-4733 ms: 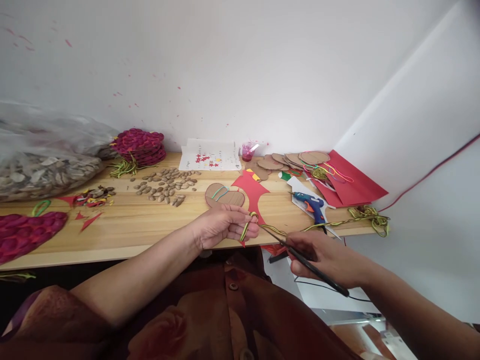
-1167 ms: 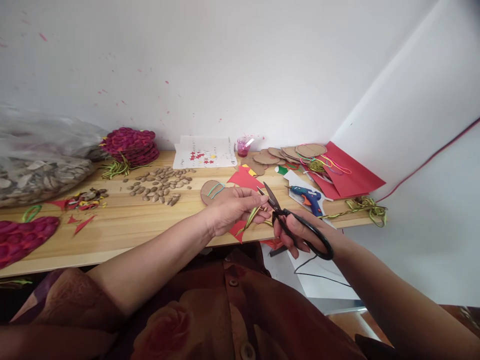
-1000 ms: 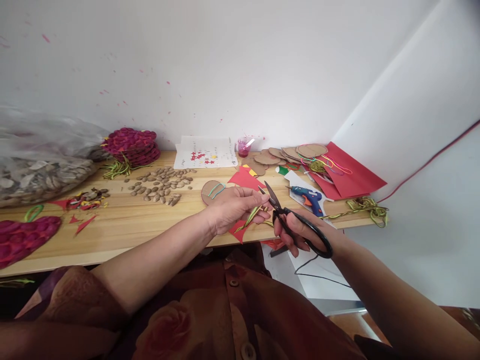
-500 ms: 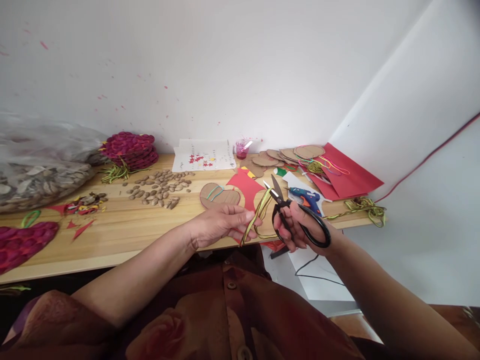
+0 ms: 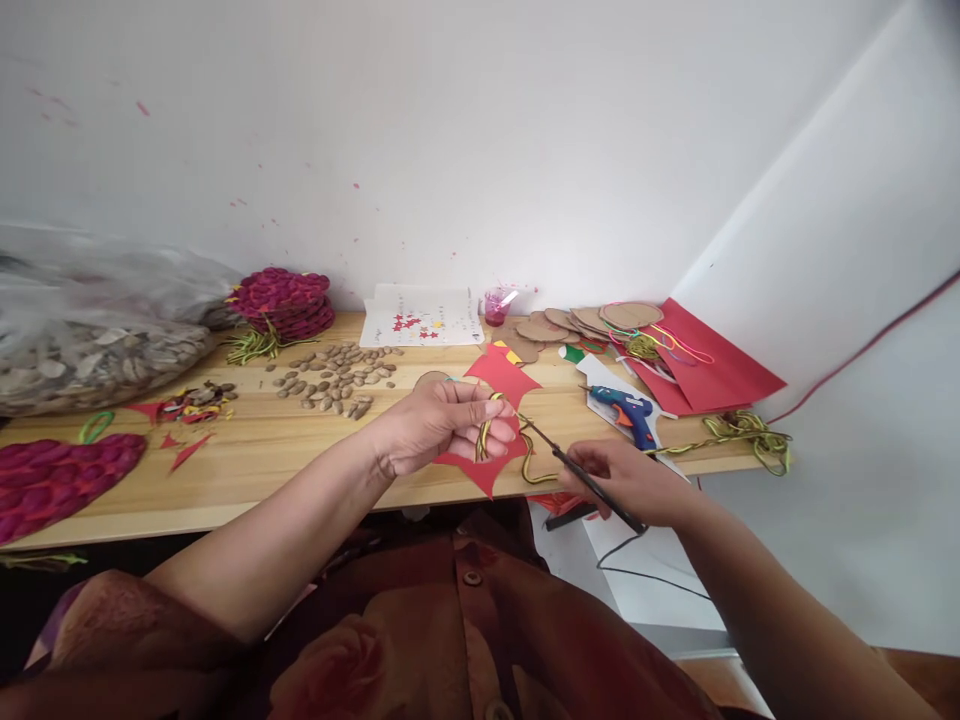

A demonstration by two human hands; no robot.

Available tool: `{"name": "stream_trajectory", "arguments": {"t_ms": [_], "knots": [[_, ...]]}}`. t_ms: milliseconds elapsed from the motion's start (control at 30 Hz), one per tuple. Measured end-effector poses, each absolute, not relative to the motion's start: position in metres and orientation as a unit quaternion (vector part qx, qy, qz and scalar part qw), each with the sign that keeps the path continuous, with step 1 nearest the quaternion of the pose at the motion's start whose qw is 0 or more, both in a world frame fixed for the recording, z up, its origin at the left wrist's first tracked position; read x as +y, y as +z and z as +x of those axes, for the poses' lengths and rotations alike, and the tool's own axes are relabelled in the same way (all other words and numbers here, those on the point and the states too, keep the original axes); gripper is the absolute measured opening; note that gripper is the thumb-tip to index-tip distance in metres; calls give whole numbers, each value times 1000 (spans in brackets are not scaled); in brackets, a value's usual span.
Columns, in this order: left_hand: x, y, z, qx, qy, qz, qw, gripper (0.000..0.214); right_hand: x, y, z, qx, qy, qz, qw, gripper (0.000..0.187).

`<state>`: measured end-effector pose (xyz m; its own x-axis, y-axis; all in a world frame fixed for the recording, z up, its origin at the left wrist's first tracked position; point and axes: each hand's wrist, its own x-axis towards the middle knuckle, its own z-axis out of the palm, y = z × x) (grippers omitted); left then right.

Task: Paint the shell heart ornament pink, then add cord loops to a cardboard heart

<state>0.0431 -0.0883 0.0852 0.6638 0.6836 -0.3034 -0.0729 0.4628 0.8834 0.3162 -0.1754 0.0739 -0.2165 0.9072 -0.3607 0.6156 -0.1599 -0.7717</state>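
Smooth, pale-grained wood forms the table point(image 5: 262, 455) beneath matt red paper point(image 5: 504, 372), dull brown cardboard discs point(image 5: 632, 316), a hard plastic glue gun point(image 5: 636, 410) and soft, stringy yarn point(image 5: 484, 437); a clear plastic bag point(image 5: 120, 280) shows a wrinkled sheen, and the scissors point(image 5: 598, 490) look like dark metal.

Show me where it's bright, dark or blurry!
In the head view, the wall is bright, the shirt dark; left hand, yarn, right hand and scissors look fairly sharp; writing on the paper is too small to read.
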Motion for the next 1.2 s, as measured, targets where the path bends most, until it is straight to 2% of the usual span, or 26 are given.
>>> {"name": "stream_trajectory", "arguments": {"t_ms": [167,233,367,533,600,667,767,867,933,1033,1200], "knots": [[-83,80,42,352,265,441,782,45,-167,73,336,-642,392,-641,155,44],[-84,76,43,361,264,435,781,47,-156,73,338,-651,281,-693,130,45],[-88,77,46,359,257,436,784,48,-122,65,324,-646,66,-760,22,43],[-92,78,48,369,234,442,783,55,-91,51,306,-666,49,-744,4,37],[-93,78,48,374,226,445,781,58,-92,52,301,-679,33,-732,35,37],[-95,79,49,374,220,449,781,59,-99,56,294,-715,62,-682,140,38],[-97,82,49,360,209,465,782,54,-115,63,280,-743,285,-516,316,44],[-99,83,50,351,196,484,777,51,-125,66,268,-693,483,-421,331,49],[-99,82,49,358,187,485,776,51,-125,67,266,-675,500,-431,329,42],[-100,79,47,360,174,472,785,50,-123,68,271,-695,440,-460,335,30],[-101,75,46,361,168,454,797,50,-122,70,276,-692,390,-484,368,34]]}}
